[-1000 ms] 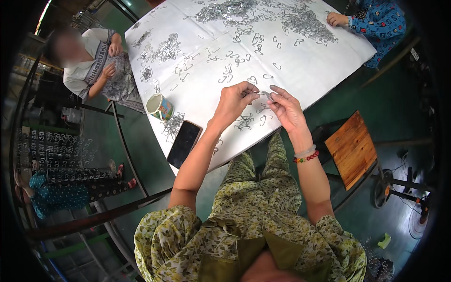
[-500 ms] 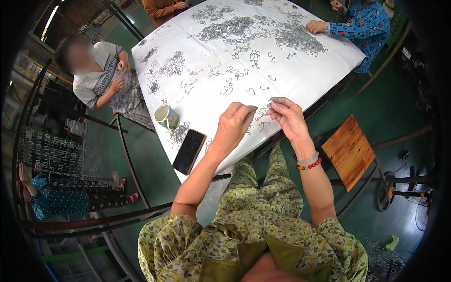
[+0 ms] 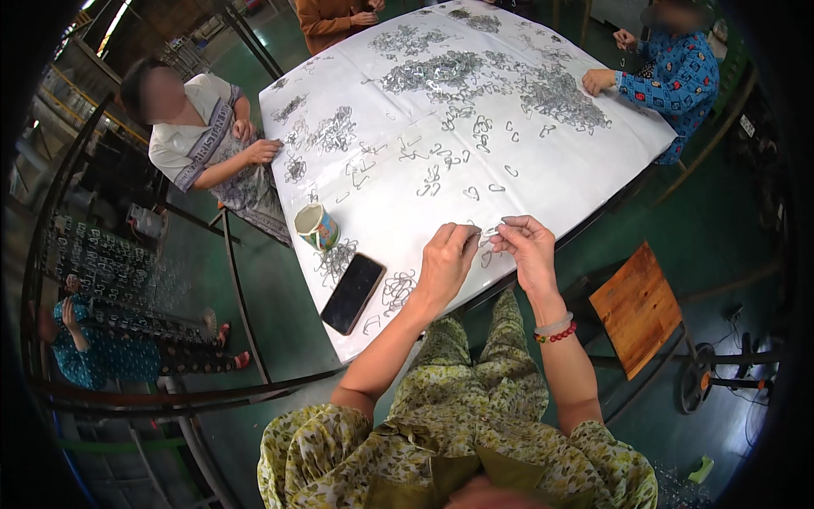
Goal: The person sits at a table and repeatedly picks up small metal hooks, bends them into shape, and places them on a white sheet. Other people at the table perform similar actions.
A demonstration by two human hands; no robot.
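Observation:
My left hand [image 3: 445, 263] and my right hand [image 3: 527, 250] meet over the near edge of a white-covered table [image 3: 543, 182]. Both pinch small bent metal wire pieces [image 3: 489, 239] between their fingertips, held just above the cloth. My right wrist carries a pale and a red beaded bracelet [image 3: 554, 331]. Several loose wire hooks [image 3: 432, 178] lie scattered beyond my hands, and a small heap [image 3: 397, 290] lies left of my left hand.
A black phone [image 3: 352, 293] and a painted mug [image 3: 316, 227] sit at the table's left near corner. Big piles of wire pieces [image 3: 441, 72] fill the far side. Other people sit at the left [image 3: 203, 148], far [image 3: 335, 17] and right [image 3: 678, 72]. A wooden stool [image 3: 636, 310] stands right.
The view has shifted, so the table sits lower in the picture. My hands stay together at the table edge, still working the wire pieces with their fingertips.

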